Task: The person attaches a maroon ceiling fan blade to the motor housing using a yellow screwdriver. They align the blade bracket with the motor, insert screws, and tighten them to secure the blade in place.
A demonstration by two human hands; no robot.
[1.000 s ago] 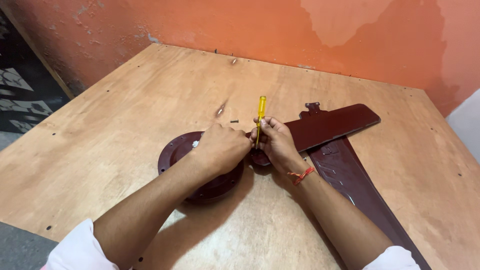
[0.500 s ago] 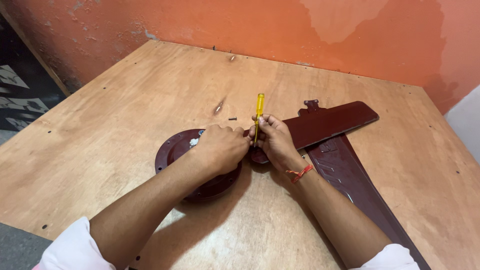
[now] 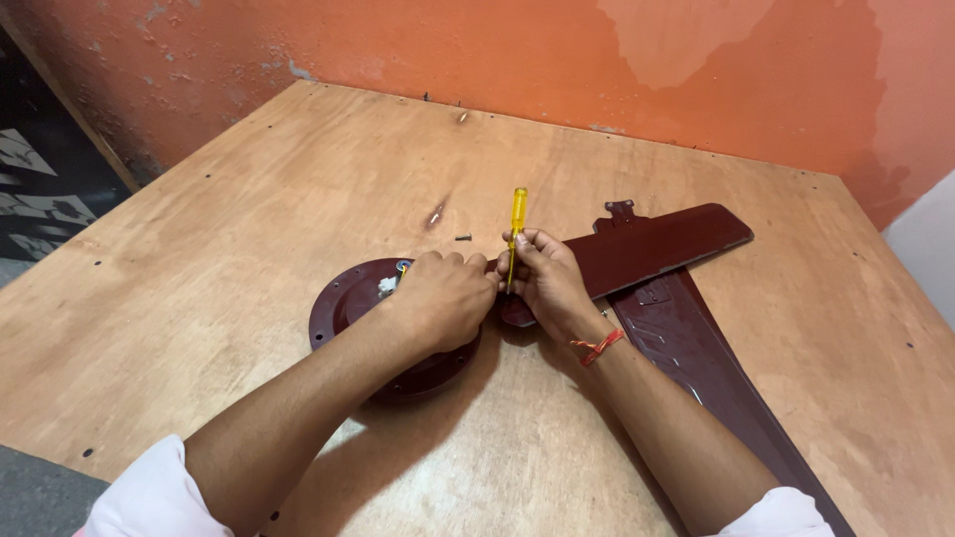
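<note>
My right hand [image 3: 550, 283] fingers grip the upright yellow-handled screwdriver [image 3: 516, 227], while my left hand [image 3: 445, 298] fingers curl closed over the round maroon metal fan motor housing [image 3: 343, 303] lying beneath them on the plywood desk [image 3: 249, 199].

We're seeing the round motor housing [image 3: 348, 303] lying on the table [image 3: 199, 298], two fan blades [image 3: 657, 249] lying right of it, one crossing over the other. A loose screw [image 3: 464, 237] is sitting behind the housing, the screwdriver [image 3: 515, 234] standing upright between housing and blades.
</note>
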